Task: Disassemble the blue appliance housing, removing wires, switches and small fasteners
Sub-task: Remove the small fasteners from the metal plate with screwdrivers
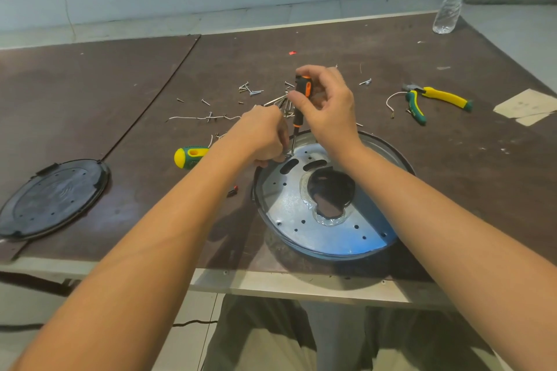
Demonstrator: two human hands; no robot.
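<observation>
Brown table [90, 84]; blue housing [325, 238] sits base-up at the near edge. My right hand [328, 108] grasps the screwdriver [301, 99] upright, so the tip bites at the far-left rim. Left hand [259, 135] is curled at the tip, likely steadying; can't tell what it pinches. Loose screws [251, 89] crowd beyond, open room left.

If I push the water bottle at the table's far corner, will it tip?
The water bottle is tall, narrow and upright, so a push near its top would probably tip it. Its clear plastic looks thin, so it is likely light and easy to dent. It stands near the table edge, so it might fall off.
</observation>
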